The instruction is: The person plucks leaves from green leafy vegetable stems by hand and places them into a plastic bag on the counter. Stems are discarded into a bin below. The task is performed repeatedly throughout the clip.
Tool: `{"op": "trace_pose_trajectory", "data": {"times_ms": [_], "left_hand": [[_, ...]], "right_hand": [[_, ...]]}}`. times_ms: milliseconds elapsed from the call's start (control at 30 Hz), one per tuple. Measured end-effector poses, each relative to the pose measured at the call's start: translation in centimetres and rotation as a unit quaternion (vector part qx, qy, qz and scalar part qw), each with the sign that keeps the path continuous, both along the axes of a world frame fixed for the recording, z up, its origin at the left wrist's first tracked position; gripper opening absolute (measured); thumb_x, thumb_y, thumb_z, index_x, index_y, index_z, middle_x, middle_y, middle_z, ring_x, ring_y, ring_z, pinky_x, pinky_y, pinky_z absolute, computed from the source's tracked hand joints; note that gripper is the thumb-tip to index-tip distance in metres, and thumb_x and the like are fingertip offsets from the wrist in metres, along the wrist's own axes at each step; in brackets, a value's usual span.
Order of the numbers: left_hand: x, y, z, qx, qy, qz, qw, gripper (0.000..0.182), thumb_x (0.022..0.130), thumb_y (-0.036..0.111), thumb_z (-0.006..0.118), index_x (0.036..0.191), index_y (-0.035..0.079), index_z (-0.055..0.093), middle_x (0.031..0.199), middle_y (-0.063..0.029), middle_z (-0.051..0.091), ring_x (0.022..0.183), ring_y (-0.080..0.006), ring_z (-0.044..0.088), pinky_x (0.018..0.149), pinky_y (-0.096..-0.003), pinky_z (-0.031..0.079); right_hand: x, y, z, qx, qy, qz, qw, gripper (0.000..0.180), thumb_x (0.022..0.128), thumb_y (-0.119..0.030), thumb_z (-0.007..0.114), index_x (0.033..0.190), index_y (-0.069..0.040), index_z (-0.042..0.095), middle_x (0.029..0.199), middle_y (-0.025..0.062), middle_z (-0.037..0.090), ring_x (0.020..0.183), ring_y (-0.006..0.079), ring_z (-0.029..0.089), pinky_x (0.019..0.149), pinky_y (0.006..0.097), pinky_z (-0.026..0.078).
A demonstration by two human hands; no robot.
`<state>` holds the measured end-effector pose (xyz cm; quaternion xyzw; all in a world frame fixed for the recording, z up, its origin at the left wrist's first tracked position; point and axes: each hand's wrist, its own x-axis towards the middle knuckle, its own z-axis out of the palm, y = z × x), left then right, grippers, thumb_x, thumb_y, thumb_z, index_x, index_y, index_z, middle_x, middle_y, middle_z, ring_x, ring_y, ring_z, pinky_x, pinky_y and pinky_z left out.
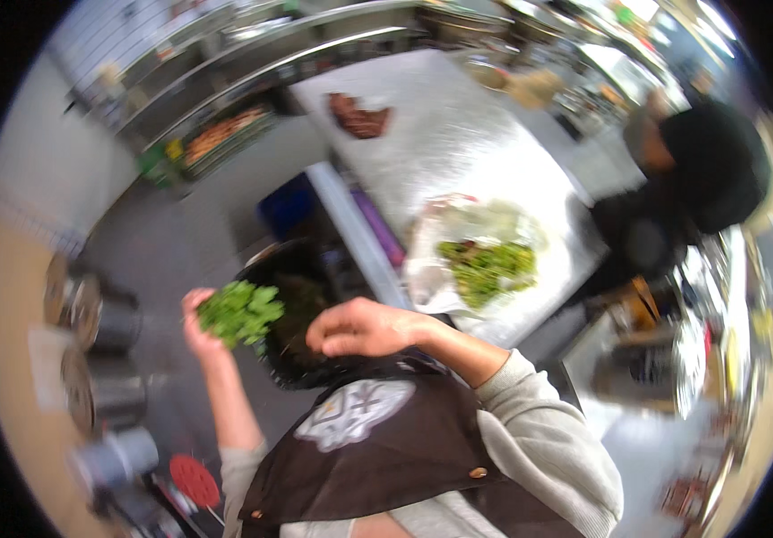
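A bunch of leafy green herbs is held in my left hand, to the left of a bin with a black liner. Over the bin's dark opening is my right hand, palm down with the fingers bent; the fingertips are blurred and I cannot tell if anything small is between them. On the steel table to the right, more cut greens lie on a crumpled white plastic bag.
Another person in a black cap stands across the table. A dark red item lies at its far end. A blue container is under the table's edge. Lidded metal bins stand at the left wall, a large can at right.
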<state>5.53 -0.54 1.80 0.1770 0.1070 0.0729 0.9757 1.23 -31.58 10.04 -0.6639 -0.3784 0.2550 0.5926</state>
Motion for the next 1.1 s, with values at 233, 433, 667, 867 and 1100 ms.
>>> {"op": "trace_pose_trajectory", "data": {"times_ms": [233, 433, 667, 867, 1100], "left_hand": [[2.1, -1.1, -3.1, -0.033, -0.002, -0.029, 0.999, 0.019, 0.093, 0.016, 0.04, 0.076, 0.005, 0.041, 0.066, -0.0012, 0.036, 0.065, -0.0141, 0.039, 0.071, -0.0283, 0.041], [3.8, -4.9, -3.7, -0.014, 0.007, -0.085, 0.996, 0.022, 0.093, 0.019, 0.04, 0.075, 0.006, 0.04, 0.062, -0.001, 0.034, 0.06, -0.0132, 0.037, 0.069, -0.0282, 0.042], [4.0, -5.8, -3.0, -0.029, 0.037, -0.096, 0.994, 0.025, 0.093, 0.019, 0.039, 0.071, 0.007, 0.041, 0.06, -0.0007, 0.035, 0.058, -0.0131, 0.038, 0.068, -0.0281, 0.043], [4.0, -6.1, -3.7, -0.001, 0.068, -0.097, 0.993, 0.025, 0.094, 0.018, 0.038, 0.072, 0.007, 0.042, 0.059, -0.0008, 0.036, 0.057, -0.0131, 0.038, 0.068, -0.0285, 0.044], [4.2, -5.9, -3.2, -0.066, 0.041, -0.123, 0.989, 0.022, 0.093, 0.018, 0.041, 0.074, 0.006, 0.042, 0.06, 0.0002, 0.035, 0.056, -0.0119, 0.037, 0.066, -0.028, 0.042]], "right_hand": [[-4.2, -17.3, 4.0, -0.036, 0.154, -0.226, 0.961, 0.02, 0.082, -0.015, 0.06, 0.094, 0.001, 0.061, 0.08, 0.0063, 0.063, 0.072, 0.012, 0.059, 0.064, 0.0268, 0.049], [0.3, -18.9, -7.3, -0.471, -0.164, -0.48, 0.722, 0.031, 0.074, -0.005, 0.051, 0.099, -0.016, 0.064, 0.095, 0.0121, 0.056, 0.086, 0.0282, 0.057, 0.073, 0.0389, 0.047], [2.1, -20.5, -8.4, -0.702, -0.21, -0.309, 0.606, 0.009, 0.069, -0.01, 0.058, 0.073, -0.006, 0.065, 0.081, 0.0092, 0.062, 0.079, 0.0227, 0.06, 0.066, 0.0349, 0.048], [4.2, -18.3, -10.1, -0.602, -0.309, -0.304, 0.671, 0.013, 0.07, -0.009, 0.056, 0.079, -0.011, 0.065, 0.081, 0.0101, 0.062, 0.079, 0.0219, 0.061, 0.062, 0.0342, 0.049], [6.1, -16.5, -15.9, -0.601, -0.327, -0.392, 0.615, 0.019, 0.072, -0.014, 0.053, 0.085, -0.007, 0.066, 0.085, 0.01, 0.062, 0.088, 0.0247, 0.059, 0.077, 0.04, 0.043]]}}
